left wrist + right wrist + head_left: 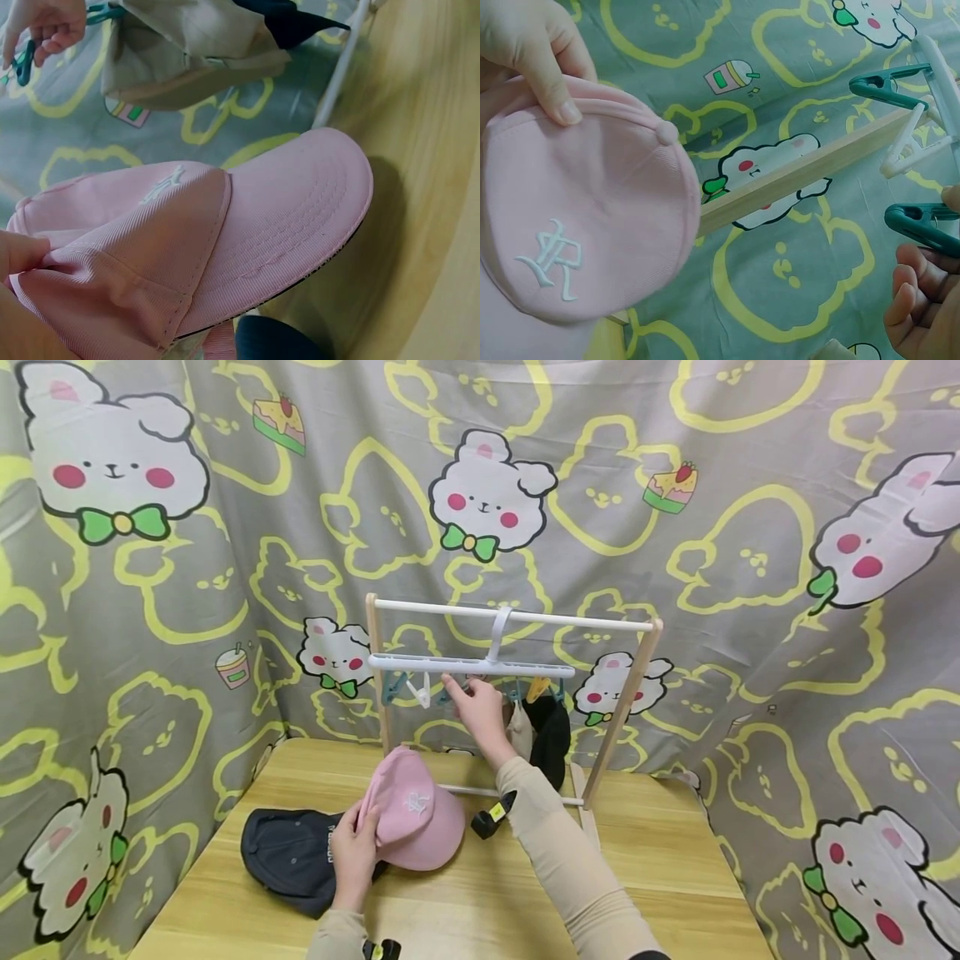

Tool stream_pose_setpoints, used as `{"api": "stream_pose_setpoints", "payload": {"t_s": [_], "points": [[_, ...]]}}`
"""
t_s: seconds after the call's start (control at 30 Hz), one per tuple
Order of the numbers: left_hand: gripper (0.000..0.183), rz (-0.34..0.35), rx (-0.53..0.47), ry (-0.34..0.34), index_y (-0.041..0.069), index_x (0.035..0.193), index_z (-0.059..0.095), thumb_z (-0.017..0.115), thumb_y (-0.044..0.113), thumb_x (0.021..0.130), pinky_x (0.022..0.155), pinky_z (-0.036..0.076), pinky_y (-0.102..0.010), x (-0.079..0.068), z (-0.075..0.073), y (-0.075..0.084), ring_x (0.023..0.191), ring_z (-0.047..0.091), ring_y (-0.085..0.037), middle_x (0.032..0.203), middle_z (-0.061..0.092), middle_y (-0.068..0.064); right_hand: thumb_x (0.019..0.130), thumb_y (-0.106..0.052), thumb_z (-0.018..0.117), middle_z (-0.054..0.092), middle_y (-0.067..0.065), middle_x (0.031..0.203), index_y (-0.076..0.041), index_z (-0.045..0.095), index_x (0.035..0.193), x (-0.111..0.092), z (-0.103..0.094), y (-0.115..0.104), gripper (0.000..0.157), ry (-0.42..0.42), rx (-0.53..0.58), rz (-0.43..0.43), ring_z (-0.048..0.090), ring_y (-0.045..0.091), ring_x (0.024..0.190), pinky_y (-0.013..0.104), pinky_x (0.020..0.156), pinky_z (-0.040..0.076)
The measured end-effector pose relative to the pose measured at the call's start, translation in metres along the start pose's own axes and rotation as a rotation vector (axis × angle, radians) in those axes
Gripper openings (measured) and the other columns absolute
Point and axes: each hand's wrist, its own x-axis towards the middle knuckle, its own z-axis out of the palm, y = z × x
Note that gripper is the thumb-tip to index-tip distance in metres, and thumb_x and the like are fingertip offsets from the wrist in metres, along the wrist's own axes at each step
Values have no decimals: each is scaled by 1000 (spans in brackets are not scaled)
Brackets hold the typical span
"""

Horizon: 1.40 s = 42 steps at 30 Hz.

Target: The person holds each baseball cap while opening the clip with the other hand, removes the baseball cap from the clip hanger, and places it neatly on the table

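A pink baseball cap [408, 814] with white embroidery is pinched at its crown edge by my left hand [354, 852]; the thumb lies on the fabric in the right wrist view. My right hand [482, 714] is up at the pale clip hanger [472, 667], its thumb and fingers on a teal clip [922, 225]. Beside that clip hang a white clip [911, 146] and another teal clip [889, 86]. Farther right, a beige cap [191, 56] and a black cap [552, 743] hang from the hanger. The pink cap is held low, apart from the clips.
The hanger hooks over the white bar [585, 620] of a small wooden rack [630, 702]. On the wooden table [675, 860], a dark cap [292, 856] lies left of the pink one. A patterned curtain [300, 510] surrounds the table.
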Motion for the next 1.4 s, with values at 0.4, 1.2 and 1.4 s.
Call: {"api": "stream_pose_setpoints", "payload": {"t_s": [0.4, 1.2, 1.4], "points": [[29, -45, 81, 31, 1, 115, 68, 67, 20, 93, 46, 44, -19, -2, -12, -12, 51, 48, 1, 84, 65, -23, 87, -62, 60, 64, 4, 57, -13, 56, 66, 0, -1, 0, 53, 4, -2, -11, 58, 16, 53, 26, 51, 41], [37, -193, 34, 125, -2, 125, 62, 60, 22, 97, 69, 38, 0, -3, -33, -42, 82, 48, 13, 123, 62, -26, 87, -58, 63, 64, 5, 57, -13, 54, 63, -2, -2, 2, 52, -6, 59, -10, 61, 19, 53, 26, 49, 40], [37, -192, 137, 153, -3, 126, 61, 59, 20, 97, 94, 44, -26, -1, -39, -46, 113, 58, -31, 127, 61, -28, 86, -58, 64, 64, 5, 58, -14, 52, 63, -2, -2, 4, 52, -8, 72, 2, 66, 27, 59, 26, 49, 41]]}}
